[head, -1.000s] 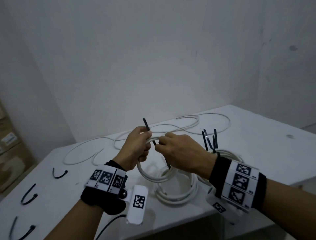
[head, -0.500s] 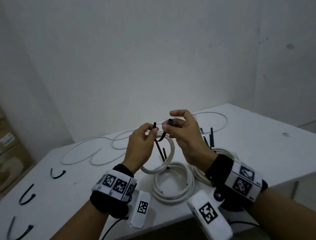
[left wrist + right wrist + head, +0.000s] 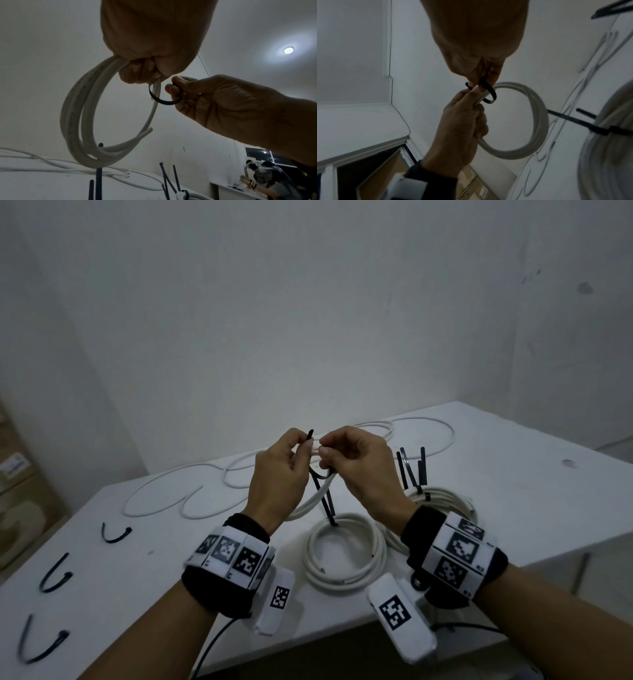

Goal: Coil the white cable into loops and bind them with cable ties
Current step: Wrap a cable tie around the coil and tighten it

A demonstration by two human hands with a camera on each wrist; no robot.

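Observation:
My left hand holds a small coil of white cable up off the table, and the fingers curl round its top. A black cable tie loops under the strands. Its tip sticks up past my left thumb. My right hand pinches the tie's other end right beside the left fingers. In the left wrist view the coil hangs below my fist, with the tie curving to the right hand. In the right wrist view the right fingers pinch the tie against the coil.
A bound coil lies on the white table below my hands, its tie tails upright. Another bound coil sits behind my right wrist. Loose cable snakes across the far side. Three spare ties lie at the left. Cardboard boxes stand beyond the table.
The hands rose from the table with the coil. The right hand, earlier spread apart with the tie end, has closed in on the left fingers.

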